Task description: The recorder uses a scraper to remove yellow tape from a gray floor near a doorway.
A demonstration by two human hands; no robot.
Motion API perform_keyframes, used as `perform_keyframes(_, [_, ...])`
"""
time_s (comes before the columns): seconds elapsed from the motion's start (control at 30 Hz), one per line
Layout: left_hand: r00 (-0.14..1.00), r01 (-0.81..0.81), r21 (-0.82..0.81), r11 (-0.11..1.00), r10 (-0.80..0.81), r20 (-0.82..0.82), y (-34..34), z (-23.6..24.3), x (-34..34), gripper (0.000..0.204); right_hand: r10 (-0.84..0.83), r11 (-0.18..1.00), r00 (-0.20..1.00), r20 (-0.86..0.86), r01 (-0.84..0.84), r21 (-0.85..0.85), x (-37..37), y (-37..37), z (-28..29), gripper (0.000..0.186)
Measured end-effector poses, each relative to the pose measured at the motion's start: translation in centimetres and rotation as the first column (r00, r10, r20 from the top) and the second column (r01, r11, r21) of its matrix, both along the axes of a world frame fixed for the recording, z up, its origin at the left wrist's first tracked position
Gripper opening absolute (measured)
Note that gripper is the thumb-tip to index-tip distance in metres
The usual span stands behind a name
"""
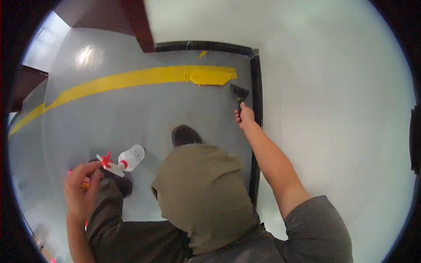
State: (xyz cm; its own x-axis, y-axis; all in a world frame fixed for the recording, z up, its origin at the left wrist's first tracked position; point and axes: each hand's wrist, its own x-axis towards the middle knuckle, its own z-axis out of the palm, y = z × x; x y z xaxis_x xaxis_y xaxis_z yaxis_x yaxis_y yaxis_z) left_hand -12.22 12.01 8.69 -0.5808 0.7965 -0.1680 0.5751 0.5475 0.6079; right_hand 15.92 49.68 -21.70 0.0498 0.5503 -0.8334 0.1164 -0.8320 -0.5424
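My right hand (pixel 245 116), arm stretched forward, is closed around the handle of a black scraper (pixel 240 91) with a wide head. Its head is at the floor, just below the right end of a yellow floor tape strip (pixel 131 79). That end of the tape has a wider, uneven patch. My left hand (pixel 83 188) is raised at the lower left with curled fingers. Small pink and orange bits show between and behind them, too little to name. Near its fingertips is the red and white trigger head of a white spray bottle (pixel 133 157); whether they touch, I cannot tell.
Black baseboard (pixel 257 96) runs along the pale wall (pixel 324 109) at the right and the far end. A dark red-brown panel (pixel 142 26) stands at the far left of that corner. A scrap of yellow tape (pixel 203 54) lies near the far baseboard. My dark shoe (pixel 186 136) rests on the grey floor (pixel 144 109).
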Motion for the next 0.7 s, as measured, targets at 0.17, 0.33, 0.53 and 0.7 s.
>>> perform_keyframes(0.17, [0.998,-0.05,0.0,0.999,0.05,0.032,-0.9,0.3,-0.5,0.017,0.019,0.999,0.999,0.04,-0.02,0.027,-0.2,0.8,1.8,0.024])
perform_keyframes(0.33, [0.999,0.047,-0.027,0.999,-0.047,-0.013,-0.5,0.1,-0.6,0.016,0.05,0.999,0.994,0.099,-0.05,-0.006,-2.0,3.2,1.1,0.022])
perform_keyframes(0.53, [0.998,-0.049,0.014,0.999,0.05,-0.047,-0.7,0.2,-0.9,0.016,0.049,0.999,0.998,0.045,-0.05,0.02,0.9,0.6,0.6,0.025])
perform_keyframes(0.7, [0.99,-0.129,0.023,0.991,0.127,0.066,-0.5,0.5,-1.2,0.015,0.088,0.996,0.992,0.085,-0.086,-0.028,-1.3,5.7,1.1,0.022])
